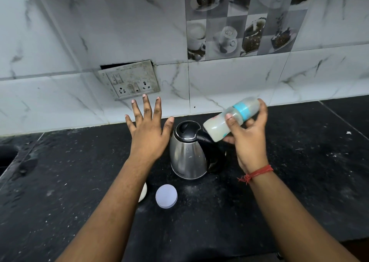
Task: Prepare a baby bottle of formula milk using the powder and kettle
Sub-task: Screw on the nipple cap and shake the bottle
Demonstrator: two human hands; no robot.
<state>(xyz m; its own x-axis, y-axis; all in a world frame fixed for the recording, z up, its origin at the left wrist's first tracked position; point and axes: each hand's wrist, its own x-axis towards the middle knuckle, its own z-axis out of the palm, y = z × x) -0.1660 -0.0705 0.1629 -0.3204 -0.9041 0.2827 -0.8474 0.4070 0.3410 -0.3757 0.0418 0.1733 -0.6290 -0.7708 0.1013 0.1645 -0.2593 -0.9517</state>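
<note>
My right hand (pixel 247 140) grips a baby bottle (pixel 217 126) with a blue collar and a clear cap. The bottle is tilted on its side in the air, its base pointing left, with whitish milk inside. Below it a steel kettle (pixel 187 158) with a black lid and handle stands on the black counter (pixel 299 172). My left hand (pixel 148 132) hovers flat to the left of the kettle, fingers spread, holding nothing. A round white lid (pixel 166 196) lies on the counter in front of the kettle. A white object (pixel 143 191) is mostly hidden behind my left forearm.
A switch and socket plate (pixel 129 80) is set in the marble-tiled wall behind the counter. A dark sink opening (pixel 6 156) sits at the far left edge. White powder specks are scattered on the counter.
</note>
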